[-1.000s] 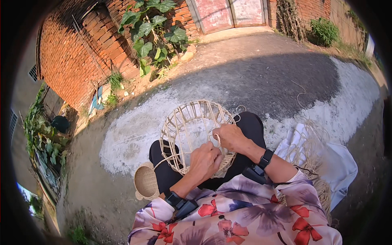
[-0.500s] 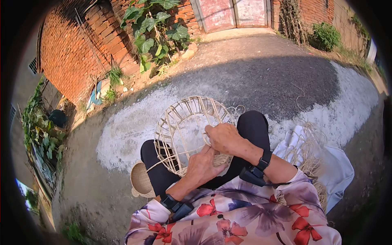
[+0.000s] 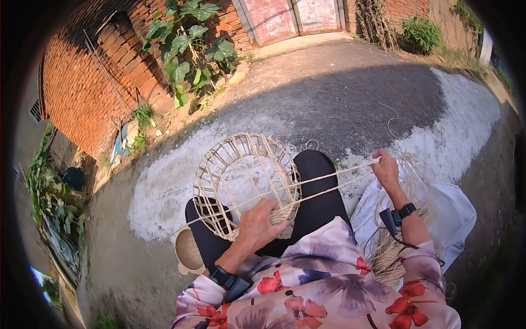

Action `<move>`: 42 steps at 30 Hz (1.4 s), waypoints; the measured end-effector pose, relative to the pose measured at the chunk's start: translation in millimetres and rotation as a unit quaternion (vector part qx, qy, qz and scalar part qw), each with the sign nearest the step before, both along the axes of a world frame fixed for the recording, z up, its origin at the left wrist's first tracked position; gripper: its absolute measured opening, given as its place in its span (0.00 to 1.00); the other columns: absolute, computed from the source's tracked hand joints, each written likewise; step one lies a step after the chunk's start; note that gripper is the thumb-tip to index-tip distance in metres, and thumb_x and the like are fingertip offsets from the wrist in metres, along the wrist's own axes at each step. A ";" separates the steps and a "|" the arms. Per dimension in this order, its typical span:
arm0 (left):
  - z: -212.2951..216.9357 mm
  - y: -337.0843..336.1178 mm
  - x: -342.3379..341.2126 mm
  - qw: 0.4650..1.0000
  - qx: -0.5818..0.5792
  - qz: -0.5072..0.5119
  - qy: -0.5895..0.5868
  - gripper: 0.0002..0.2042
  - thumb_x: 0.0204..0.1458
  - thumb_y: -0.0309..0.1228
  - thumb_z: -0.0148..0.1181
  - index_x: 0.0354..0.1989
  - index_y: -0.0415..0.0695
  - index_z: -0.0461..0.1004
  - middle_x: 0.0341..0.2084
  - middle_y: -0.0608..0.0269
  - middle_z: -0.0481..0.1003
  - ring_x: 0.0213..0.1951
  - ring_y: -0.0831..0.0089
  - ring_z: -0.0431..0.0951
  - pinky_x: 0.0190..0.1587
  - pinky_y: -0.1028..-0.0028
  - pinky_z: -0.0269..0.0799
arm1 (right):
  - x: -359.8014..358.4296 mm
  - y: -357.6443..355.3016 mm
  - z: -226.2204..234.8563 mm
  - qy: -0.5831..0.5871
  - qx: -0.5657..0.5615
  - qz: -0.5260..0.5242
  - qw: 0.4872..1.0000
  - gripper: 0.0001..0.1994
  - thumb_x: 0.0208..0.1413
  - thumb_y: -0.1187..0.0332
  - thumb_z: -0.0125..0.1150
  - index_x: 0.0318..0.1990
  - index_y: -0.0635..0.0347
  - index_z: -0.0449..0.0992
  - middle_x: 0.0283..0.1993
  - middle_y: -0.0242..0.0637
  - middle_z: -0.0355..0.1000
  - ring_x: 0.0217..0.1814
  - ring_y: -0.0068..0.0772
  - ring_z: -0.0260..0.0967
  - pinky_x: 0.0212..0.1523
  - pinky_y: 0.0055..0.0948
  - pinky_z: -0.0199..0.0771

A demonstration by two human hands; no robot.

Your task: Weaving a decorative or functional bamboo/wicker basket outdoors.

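Observation:
An openwork basket frame [image 3: 285, 211] of pale strips rests across my lap, with a densely woven patch on its near right side. My left hand [image 3: 256, 223] is closed on the near rim beside that patch; its fingertips are partly hidden. Out to the right, my right hand [image 3: 386, 171] pinches a pale cord [image 3: 323, 176]. Two lengths of cord run taut from those fingers back to the basket, one crossing over it toward the left.
A small round woven basket [image 3: 189, 251] sits by my left knee. At my right, loose cord [image 3: 388, 257] lies in a tangled heap on white cloth [image 3: 450, 219]. Farther off are a leafy plant [image 3: 192, 44], a brick wall [image 3: 82, 71] and double doors [image 3: 296, 22].
My right hand has left the basket and swung out to the right, drawing the cord into a long loop. My left hand stays at the rim. The view has shifted slightly.

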State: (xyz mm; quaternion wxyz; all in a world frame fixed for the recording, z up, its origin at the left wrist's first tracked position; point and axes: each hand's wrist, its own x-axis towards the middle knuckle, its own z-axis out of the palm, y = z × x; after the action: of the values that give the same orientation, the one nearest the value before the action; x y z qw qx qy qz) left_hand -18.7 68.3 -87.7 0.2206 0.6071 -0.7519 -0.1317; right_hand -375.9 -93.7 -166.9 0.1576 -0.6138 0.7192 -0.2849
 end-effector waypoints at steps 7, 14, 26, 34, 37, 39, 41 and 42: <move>3.6 -2.0 -1.2 1.000 0.026 0.006 -0.004 0.19 0.40 0.41 0.69 0.36 0.42 0.73 0.33 0.53 0.75 0.35 0.53 0.78 0.37 0.60 0.73 | -207.5 -5.8 -91.6 -0.016 0.073 -0.217 0.973 0.20 0.39 0.55 0.66 0.33 0.64 0.77 0.32 0.51 0.76 0.38 0.47 0.75 0.40 0.41 0.71; 27.1 2.7 -16.8 0.975 -0.125 0.020 -0.182 0.27 0.33 0.44 0.74 0.42 0.48 0.73 0.40 0.62 0.70 0.43 0.62 0.68 0.45 0.62 0.61 | -166.2 11.6 -73.3 0.112 0.106 -0.110 0.982 0.25 0.43 0.52 0.65 0.41 0.65 0.78 0.40 0.54 0.77 0.44 0.51 0.75 0.44 0.44 0.73; 13.9 -26.6 -28.6 0.971 -0.127 -0.083 -0.184 0.19 0.36 0.40 0.71 0.37 0.52 0.73 0.30 0.66 0.69 0.36 0.65 0.67 0.39 0.64 0.54 | 109.5 90.5 47.8 -0.071 -0.153 0.447 0.878 0.10 0.51 0.61 0.64 0.36 0.56 0.75 0.32 0.35 0.69 0.41 0.39 0.66 0.43 0.39 0.62; 9.1 -33.8 -25.2 0.975 -0.111 -0.107 -0.157 0.15 0.37 0.38 0.70 0.33 0.52 0.73 0.25 0.65 0.69 0.33 0.64 0.68 0.38 0.63 0.55 | 128.1 83.0 59.4 -0.109 -0.180 0.420 0.883 0.07 0.56 0.67 0.54 0.32 0.62 0.69 0.30 0.44 0.71 0.32 0.52 0.71 0.33 0.47 0.69; 8.1 -34.9 -25.9 0.977 -0.115 -0.107 -0.144 0.12 0.37 0.35 0.69 0.31 0.50 0.73 0.22 0.67 0.70 0.31 0.65 0.69 0.37 0.65 0.55 | 135.5 78.5 62.2 -0.089 -0.193 0.403 0.890 0.06 0.56 0.68 0.53 0.33 0.62 0.70 0.30 0.45 0.72 0.32 0.52 0.72 0.34 0.47 0.70; 7.2 -35.5 -25.8 0.983 -0.101 -0.100 -0.119 0.12 0.36 0.34 0.69 0.31 0.50 0.74 0.21 0.68 0.70 0.30 0.67 0.69 0.38 0.66 0.56 | 137.0 76.3 58.4 -0.093 -0.191 0.390 0.896 0.06 0.54 0.68 0.53 0.32 0.62 0.70 0.29 0.46 0.72 0.32 0.52 0.72 0.34 0.47 0.70; 7.1 -36.2 -23.9 0.986 -0.085 -0.094 -0.105 0.13 0.36 0.34 0.69 0.31 0.50 0.74 0.20 0.69 0.69 0.30 0.68 0.69 0.38 0.67 0.56 | 136.8 76.6 58.1 -0.098 -0.189 0.378 0.901 0.06 0.53 0.68 0.53 0.31 0.62 0.71 0.28 0.46 0.73 0.32 0.53 0.73 0.33 0.47 0.71; 6.9 -36.4 -22.9 0.990 -0.068 -0.088 -0.091 0.13 0.35 0.34 0.70 0.31 0.50 0.74 0.20 0.69 0.69 0.29 0.69 0.69 0.38 0.67 0.56 | 135.4 78.9 59.9 -0.102 -0.151 0.370 0.911 0.07 0.52 0.68 0.54 0.29 0.63 0.72 0.27 0.46 0.74 0.31 0.53 0.73 0.32 0.47 0.71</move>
State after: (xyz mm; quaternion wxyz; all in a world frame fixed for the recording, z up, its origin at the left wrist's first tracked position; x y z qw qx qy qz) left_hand -41.6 31.9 -80.8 0.1798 0.5315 -0.8266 -0.0438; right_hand -240.5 -14.8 -107.0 0.2296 -0.8204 0.3688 -0.3719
